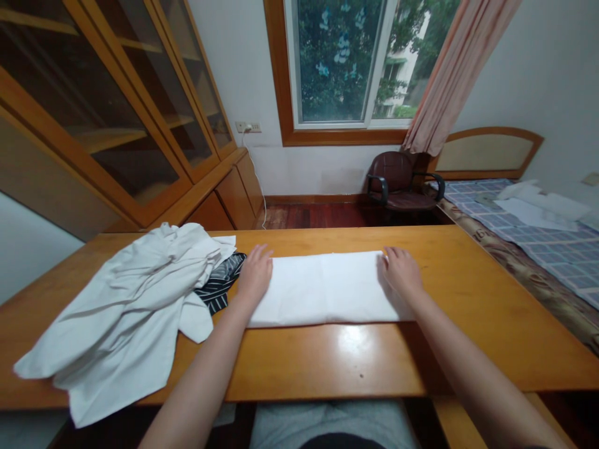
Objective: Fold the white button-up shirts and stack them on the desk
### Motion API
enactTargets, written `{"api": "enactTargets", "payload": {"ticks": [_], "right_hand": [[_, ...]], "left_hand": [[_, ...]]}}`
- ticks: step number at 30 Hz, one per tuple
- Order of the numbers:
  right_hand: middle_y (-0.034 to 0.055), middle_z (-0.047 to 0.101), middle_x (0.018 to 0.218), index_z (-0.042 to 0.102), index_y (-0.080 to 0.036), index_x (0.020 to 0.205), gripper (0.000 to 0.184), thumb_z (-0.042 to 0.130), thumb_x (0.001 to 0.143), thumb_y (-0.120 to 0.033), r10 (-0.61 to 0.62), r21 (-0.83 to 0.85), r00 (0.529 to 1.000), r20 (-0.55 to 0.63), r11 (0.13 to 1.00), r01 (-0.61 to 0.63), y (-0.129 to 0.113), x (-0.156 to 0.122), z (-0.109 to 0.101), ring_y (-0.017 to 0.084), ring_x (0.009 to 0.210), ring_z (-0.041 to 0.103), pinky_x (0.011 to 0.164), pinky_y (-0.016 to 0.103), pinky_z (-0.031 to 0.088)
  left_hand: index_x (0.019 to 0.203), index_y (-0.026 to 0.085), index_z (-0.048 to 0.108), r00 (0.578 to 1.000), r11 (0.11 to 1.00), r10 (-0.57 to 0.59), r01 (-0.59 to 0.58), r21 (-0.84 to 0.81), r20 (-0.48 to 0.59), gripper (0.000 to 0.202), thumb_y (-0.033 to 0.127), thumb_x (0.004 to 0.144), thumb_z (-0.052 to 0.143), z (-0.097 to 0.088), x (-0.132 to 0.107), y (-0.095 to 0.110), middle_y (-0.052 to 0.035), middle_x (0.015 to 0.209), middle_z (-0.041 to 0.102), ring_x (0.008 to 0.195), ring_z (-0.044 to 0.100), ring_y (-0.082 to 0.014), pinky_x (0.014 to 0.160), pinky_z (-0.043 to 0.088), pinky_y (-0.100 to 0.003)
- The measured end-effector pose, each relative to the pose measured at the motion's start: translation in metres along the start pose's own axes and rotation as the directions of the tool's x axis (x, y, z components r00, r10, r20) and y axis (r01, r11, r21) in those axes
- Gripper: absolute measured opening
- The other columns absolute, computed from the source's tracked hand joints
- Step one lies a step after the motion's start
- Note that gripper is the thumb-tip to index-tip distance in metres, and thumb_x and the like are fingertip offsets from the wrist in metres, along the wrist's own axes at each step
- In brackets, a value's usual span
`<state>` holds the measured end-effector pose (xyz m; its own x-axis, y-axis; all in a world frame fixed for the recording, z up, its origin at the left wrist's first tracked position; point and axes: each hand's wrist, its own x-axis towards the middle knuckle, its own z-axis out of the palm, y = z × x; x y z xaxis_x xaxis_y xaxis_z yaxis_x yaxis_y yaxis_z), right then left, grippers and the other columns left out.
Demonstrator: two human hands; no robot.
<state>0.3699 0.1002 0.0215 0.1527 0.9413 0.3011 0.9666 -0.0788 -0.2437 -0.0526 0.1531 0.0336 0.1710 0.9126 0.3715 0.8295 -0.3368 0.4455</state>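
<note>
A white cloth (325, 288), folded into a long flat strip, lies across the middle of the wooden table (468, 312). My left hand (255, 272) rests flat on the cloth's left end, fingers stretched out and pointing away from me. My right hand (401, 269) lies flat on the cloth's right end, fingers likewise extended. Neither hand grips anything.
A heap of crumpled white garments (126, 305) covers the table's left part, with a black-and-white striped piece (221, 282) sticking out from under it near my left hand. Beyond the table stand a glass-door cabinet (116, 112), a dark chair (402, 181) and a bed (538, 237) on the right.
</note>
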Motion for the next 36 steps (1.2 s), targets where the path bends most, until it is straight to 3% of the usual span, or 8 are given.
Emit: {"api": "enactTargets", "payload": {"ticks": [5,9,14,21,27,30,33,36], "right_hand": [[0.0145,0.043,0.157,0.050,-0.014,0.147,0.051,0.035,0.102,-0.035,-0.381,0.145,0.916,0.125,0.921,0.363,-0.081,-0.007,0.022,0.031,0.144,0.038,0.119,0.051,0.029],[0.0136,0.032,0.163,0.044,-0.015,0.152,0.057,0.035,0.104,-0.046,-0.400,0.164,0.886,0.236,0.915,0.369,-0.112,-0.016,0.047,0.031,0.150,0.029,0.120,0.053,0.025],[0.0160,0.033,0.162,0.041,-0.011,0.153,0.061,0.033,0.104,-0.047,-0.235,0.039,0.946,0.225,0.972,0.233,-0.068,-0.019,0.057,0.030,0.151,0.028,0.122,0.052,0.020],[0.0145,0.032,0.163,0.037,-0.013,0.155,0.062,0.028,0.103,-0.045,-0.006,-0.085,0.986,0.167,0.996,0.021,0.026,-0.037,0.036,0.031,0.151,0.028,0.120,0.059,0.020],[0.0165,0.035,0.161,0.042,-0.010,0.152,0.060,0.026,0.101,-0.038,0.106,-0.137,0.975,0.195,0.987,-0.080,0.044,-0.043,0.016,0.035,0.151,0.026,0.119,0.066,0.014],[0.0232,0.036,0.159,0.044,-0.004,0.149,0.059,0.029,0.099,-0.032,0.104,-0.131,0.990,0.099,0.987,-0.090,0.028,-0.036,0.011,0.038,0.151,0.025,0.119,0.066,0.012],[0.0252,0.036,0.158,0.043,-0.001,0.149,0.058,0.029,0.100,-0.032,0.019,-0.059,1.000,0.017,0.998,-0.018,-0.011,-0.024,0.013,0.036,0.151,0.024,0.121,0.062,0.013],[0.0208,0.036,0.160,0.042,-0.003,0.150,0.058,0.029,0.102,-0.033,-0.157,0.045,0.981,0.114,0.987,0.153,-0.065,-0.014,0.027,0.032,0.151,0.027,0.122,0.054,0.019]], "left_hand": [[0.147,0.018,0.050,0.935,0.946,0.247,-0.289,0.147,0.254,0.049,0.031,0.102,0.034,0.049,-0.021,0.080,-0.0100,0.160,0.039,0.153,0.025,-0.0292,0.124,0.018,-0.056],[0.152,0.023,0.043,0.926,0.940,0.206,-0.277,0.199,0.315,0.052,0.039,0.104,0.031,0.079,-0.027,0.091,-0.0068,0.162,0.036,0.153,0.024,-0.0281,0.124,0.018,-0.057],[0.155,0.025,0.039,0.924,0.939,0.164,-0.253,0.232,0.344,0.055,0.045,0.105,0.029,0.080,-0.021,0.058,-0.0057,0.162,0.036,0.153,0.024,-0.0267,0.125,0.015,-0.056],[0.156,0.021,0.036,0.942,0.961,0.098,-0.173,0.217,0.320,0.058,0.046,0.103,0.032,0.050,-0.019,-0.011,-0.0091,0.164,0.031,0.154,0.021,-0.0283,0.125,0.009,-0.054],[0.153,0.017,0.041,0.956,0.984,0.021,-0.072,0.163,0.292,0.058,0.041,0.100,0.037,0.021,-0.015,-0.049,-0.0136,0.163,0.031,0.153,0.022,-0.0324,0.123,0.007,-0.060],[0.151,0.016,0.044,0.976,0.980,0.020,-0.063,0.189,0.217,0.056,0.036,0.100,0.037,0.015,-0.015,-0.035,-0.0141,0.162,0.033,0.154,0.019,-0.0326,0.124,0.004,-0.060],[0.151,0.017,0.044,0.971,0.965,0.103,-0.151,0.214,0.218,0.054,0.035,0.101,0.034,0.023,-0.020,0.003,-0.0112,0.162,0.034,0.155,0.018,-0.0303,0.125,0.004,-0.057],[0.153,0.017,0.041,0.932,0.947,0.209,-0.269,0.178,0.296,0.054,0.036,0.103,0.031,0.048,-0.027,0.049,-0.0089,0.163,0.033,0.155,0.019,-0.0271,0.126,0.010,-0.055]]}}
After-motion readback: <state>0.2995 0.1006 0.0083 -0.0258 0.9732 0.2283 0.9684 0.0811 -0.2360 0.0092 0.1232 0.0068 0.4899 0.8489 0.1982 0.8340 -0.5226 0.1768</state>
